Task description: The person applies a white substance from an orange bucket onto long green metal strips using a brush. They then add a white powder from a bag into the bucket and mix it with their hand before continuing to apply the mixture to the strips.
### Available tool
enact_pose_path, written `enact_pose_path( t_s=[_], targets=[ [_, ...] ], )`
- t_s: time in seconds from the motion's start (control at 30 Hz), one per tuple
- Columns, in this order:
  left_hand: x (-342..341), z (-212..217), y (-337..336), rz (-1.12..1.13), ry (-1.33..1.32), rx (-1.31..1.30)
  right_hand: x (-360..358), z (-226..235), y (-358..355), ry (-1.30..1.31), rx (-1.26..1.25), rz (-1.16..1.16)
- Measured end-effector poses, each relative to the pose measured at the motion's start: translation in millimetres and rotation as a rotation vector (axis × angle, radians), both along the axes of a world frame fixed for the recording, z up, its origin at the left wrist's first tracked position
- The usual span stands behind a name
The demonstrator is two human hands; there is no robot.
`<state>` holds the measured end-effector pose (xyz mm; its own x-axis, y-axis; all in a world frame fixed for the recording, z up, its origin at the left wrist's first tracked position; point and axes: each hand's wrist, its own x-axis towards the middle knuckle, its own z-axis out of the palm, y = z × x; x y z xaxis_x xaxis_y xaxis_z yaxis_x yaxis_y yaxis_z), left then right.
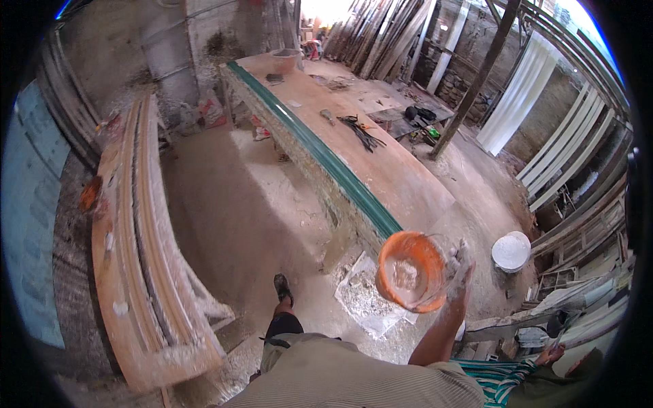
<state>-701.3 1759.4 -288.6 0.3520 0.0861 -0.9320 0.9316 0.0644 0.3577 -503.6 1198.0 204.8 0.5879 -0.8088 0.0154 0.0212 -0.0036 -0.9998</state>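
Right hand (461, 272), dusted white, wrapped around the side of an orange bowl (411, 270) and gripping it by the rim, held up in the air at the right of the view. Bowl tipped toward the camera, whitish residue caked inside (how much, hard to tell). Left hand out of sight.

Just beyond the bowl, the near end of a long workbench (381, 163), reddish-brown top with a green strip (326, 160) running along its left edge. On the bench top, a tangle of dark cord-like stuff (360, 130) and, at the far end, a pale basin (284, 60).

Below the bowl, on the dusty floor, a flat sheet with white crumbs (367, 299). A foot (282, 288) planted just left of that sheet. Off to the right, a white round bucket (511, 251) on the ground.

Far left, a long moulded form (146, 245), splashed white, lying lengthwise. Planks (381, 34) leaning at the back, white mouldings (564, 156) stacked at the right wall.
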Motion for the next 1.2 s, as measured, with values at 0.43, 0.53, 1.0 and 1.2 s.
enact_pose_path(
  t_s=[0.43,0.53,1.0,1.2],
  targets=[
    [594,39,-2,0.160,-0.484,0.014,385,-8,-104,0.104,0.027,-0.152],
    [698,107,-22,0.033,-0.726,0.002,449,-57,-126,-0.026,-0.014,-0.208],
    [731,75,-63,0.106,-0.130,-0.007,575,-116,-148,0.452,-0.152,0.125],
    [763,51,-61,-0.043,-0.108,0.026,598,-132,-138,1.070,-0.523,-0.094]
  ],
)
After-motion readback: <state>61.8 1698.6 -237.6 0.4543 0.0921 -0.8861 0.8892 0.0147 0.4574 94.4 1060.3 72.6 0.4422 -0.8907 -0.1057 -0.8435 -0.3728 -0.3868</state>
